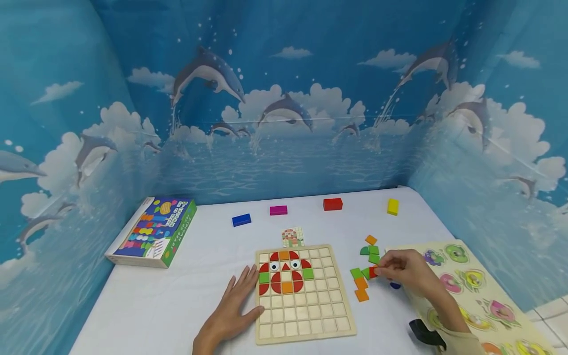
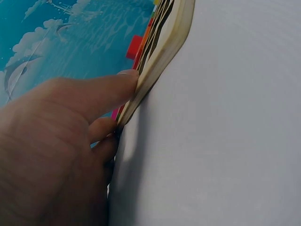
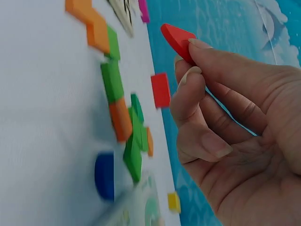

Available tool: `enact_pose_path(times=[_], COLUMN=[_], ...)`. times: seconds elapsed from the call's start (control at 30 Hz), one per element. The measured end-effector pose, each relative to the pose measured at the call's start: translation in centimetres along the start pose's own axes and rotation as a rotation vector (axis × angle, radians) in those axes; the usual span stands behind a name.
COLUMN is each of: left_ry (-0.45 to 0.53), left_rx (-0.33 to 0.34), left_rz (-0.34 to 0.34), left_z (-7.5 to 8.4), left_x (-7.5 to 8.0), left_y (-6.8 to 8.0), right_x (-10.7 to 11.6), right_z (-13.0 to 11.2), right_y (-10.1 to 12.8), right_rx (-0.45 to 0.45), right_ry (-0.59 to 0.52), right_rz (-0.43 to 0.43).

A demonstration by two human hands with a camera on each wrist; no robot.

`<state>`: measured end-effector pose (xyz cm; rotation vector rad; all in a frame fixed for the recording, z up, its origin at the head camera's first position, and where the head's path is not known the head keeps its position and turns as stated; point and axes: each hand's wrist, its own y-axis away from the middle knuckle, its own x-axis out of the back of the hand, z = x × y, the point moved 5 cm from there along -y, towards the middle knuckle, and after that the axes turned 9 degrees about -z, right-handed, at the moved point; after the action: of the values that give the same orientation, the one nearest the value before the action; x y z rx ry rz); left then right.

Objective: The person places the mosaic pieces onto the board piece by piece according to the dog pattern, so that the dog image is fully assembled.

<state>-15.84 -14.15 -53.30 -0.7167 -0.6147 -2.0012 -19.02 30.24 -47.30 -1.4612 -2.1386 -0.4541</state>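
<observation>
My right hand [image 1: 406,268] pinches a red wooden tile with a curved edge [image 3: 178,41] between thumb and fingertips, raised over the table right of the grid board. The wooden grid board [image 1: 315,311] lies flat in front of me. Its upper left part holds red tiles [image 1: 275,286], two eye tiles [image 1: 295,265], green squares [image 1: 308,273] and orange squares [image 1: 287,287], forming a face-like pattern. Along the board's left edge my left hand [image 1: 230,310] rests on the table with fingers stretched out. In the left wrist view its thumb touches the board's side.
Loose green tiles [image 1: 374,250] and orange tiles [image 1: 362,295] lie right of the board, with a dark blue piece [image 3: 105,175] nearby. A picture card [image 1: 293,237] sits behind the board. Several coloured blocks [image 1: 333,204] line the back. A box [image 1: 153,231] stands left, a fruit puzzle board [image 1: 479,296] right.
</observation>
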Motion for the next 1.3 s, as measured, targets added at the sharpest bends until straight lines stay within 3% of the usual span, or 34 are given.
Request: enact_pose_path(times=[0.13, 0.43, 0.63, 0.93, 1.3], left_ry=[0.0, -0.005, -0.012, -0.009, -0.003], left_rx=[-0.014, -0.014, -0.005, -0.008, -0.014], left_rz=[-0.003, -0.006, -0.002, 0.001, 0.002], left_z=[0.2, 0.4, 0.0, 0.2, 0.3], left_x=[-0.3, -0.2, 0.0, 0.3, 0.3], left_y=[-0.6, -0.3, 0.0, 0.2, 0.2], right_x=[-0.9, -5.7, -8.5, -10.4, -12.5], right_z=[-1.0, -3.9, -4.9, -5.2, -5.2], right_y=[-1.1, -4.2, -5.9, -6.9, -7.0], right_rx=[0.012, 0.214, 0.179, 0.202, 0.081], right_ry=[-0.052, -0.114, -0.166, -0.213, -0.33], right_rz=[-0.067, -0.247, -0.33, -0.394, -0.46])
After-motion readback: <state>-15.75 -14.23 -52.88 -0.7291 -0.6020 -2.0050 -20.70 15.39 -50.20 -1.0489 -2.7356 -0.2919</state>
